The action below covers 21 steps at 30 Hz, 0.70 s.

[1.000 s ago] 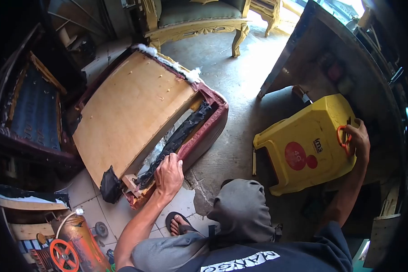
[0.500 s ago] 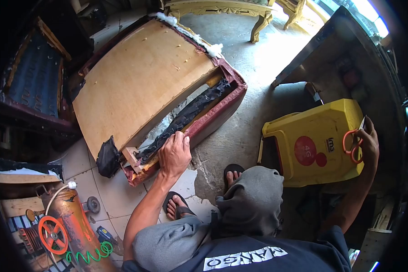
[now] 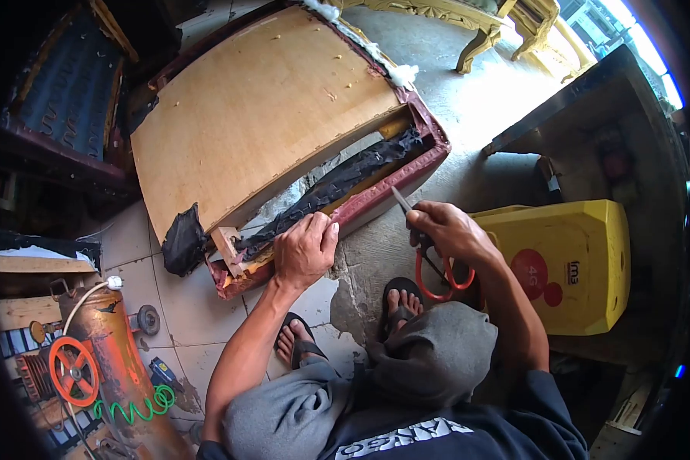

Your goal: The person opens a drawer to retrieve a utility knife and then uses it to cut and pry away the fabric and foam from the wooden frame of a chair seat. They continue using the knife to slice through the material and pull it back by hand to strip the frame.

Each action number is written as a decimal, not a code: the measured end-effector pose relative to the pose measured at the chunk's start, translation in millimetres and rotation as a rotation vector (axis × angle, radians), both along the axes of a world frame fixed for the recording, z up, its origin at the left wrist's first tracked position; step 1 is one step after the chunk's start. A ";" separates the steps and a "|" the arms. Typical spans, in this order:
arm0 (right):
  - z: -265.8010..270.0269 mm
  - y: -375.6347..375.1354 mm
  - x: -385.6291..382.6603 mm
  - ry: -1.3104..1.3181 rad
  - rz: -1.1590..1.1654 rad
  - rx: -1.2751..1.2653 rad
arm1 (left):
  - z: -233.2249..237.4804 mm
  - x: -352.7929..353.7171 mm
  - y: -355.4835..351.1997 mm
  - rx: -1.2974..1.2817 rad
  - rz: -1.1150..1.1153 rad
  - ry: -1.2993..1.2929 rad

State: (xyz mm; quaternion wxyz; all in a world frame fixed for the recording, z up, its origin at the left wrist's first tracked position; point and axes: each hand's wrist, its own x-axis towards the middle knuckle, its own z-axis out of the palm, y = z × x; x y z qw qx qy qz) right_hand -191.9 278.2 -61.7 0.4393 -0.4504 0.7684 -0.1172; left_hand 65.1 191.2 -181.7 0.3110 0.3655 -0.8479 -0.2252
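A piece of upholstered furniture lies with its plywood panel [image 3: 261, 107] facing up and a maroon covered rail [image 3: 368, 192] along its near side. My left hand [image 3: 305, 249] is closed over that rail near its lower end, fingers curled onto the edge. Black fabric [image 3: 322, 195] runs bunched along the gap between rail and panel. In my right hand [image 3: 451, 230] is a pair of scissors [image 3: 429, 277] with orange handles, gripped around the pivot. Its blade tips point up and left, close to the rail's outer side, and the handle loops hang below my fingers.
To the right stands a yellow plastic container [image 3: 583, 268] beside a dark cabinet-like piece [image 3: 590, 107]. An orange compressor tank [image 3: 107, 360] with a red wheel and green coiled hose is at lower left. Carved yellow furniture legs [image 3: 479, 50] stand at the back.
My right hand has brought the scissors from beside the yellow container leftward to the maroon rail. My left hand stays on the rail, while the whole view has shifted slightly.
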 end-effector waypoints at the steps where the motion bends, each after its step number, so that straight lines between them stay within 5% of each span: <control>1: -7.5 -4.5 4.6 0.096 0.087 -0.056 | 0.5 -0.1 0.2 -0.007 0.001 0.013; 21: -5.1 -54.7 26.3 0.278 0.153 0.194 | -2.1 -1.3 -2.2 -0.018 -0.026 0.056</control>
